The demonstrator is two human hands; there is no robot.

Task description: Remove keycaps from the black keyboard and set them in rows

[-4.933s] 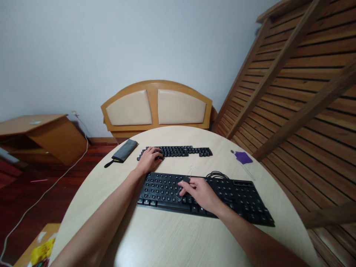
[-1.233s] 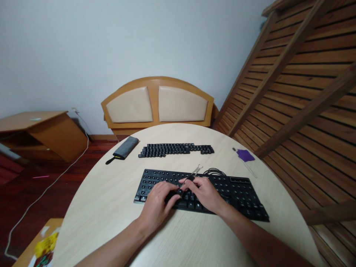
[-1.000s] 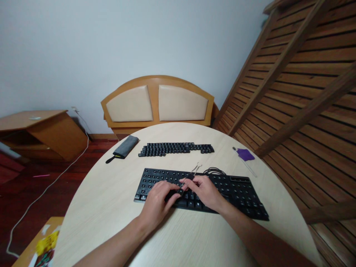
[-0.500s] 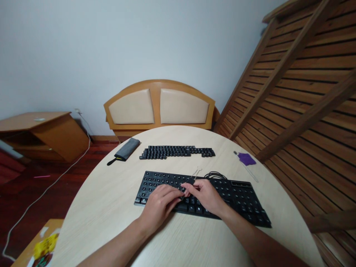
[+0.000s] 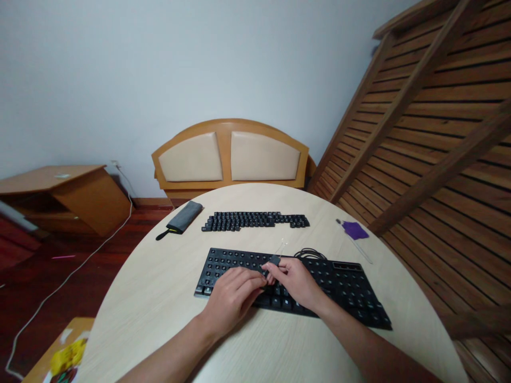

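Note:
A black keyboard (image 5: 343,284) with many bare switch stems lies on the round pale table (image 5: 151,298). My left hand (image 5: 233,298) rests on its lower middle rows, fingers curled down onto the keys. My right hand (image 5: 293,282) sits just right of it and pinches a wire keycap puller (image 5: 277,255), whose loops stick up and away from me. Both hands' fingertips meet over the same spot, and what lies beneath them is hidden. Rows of removed black keycaps (image 5: 253,219) lie laid out on the table behind the keyboard.
A grey pouch (image 5: 181,218) lies at the table's back left, a purple-headed brush (image 5: 354,231) at the back right. The keyboard's coiled cable (image 5: 309,251) sits behind it. A padded headboard (image 5: 229,157), leaning wooden slats (image 5: 431,133) and a low cabinet (image 5: 64,197) surround the table.
Earlier my left hand was at the loose keycaps; it has come back onto the keyboard beside my right hand. In the last second both hands stay together, shifting only slightly.

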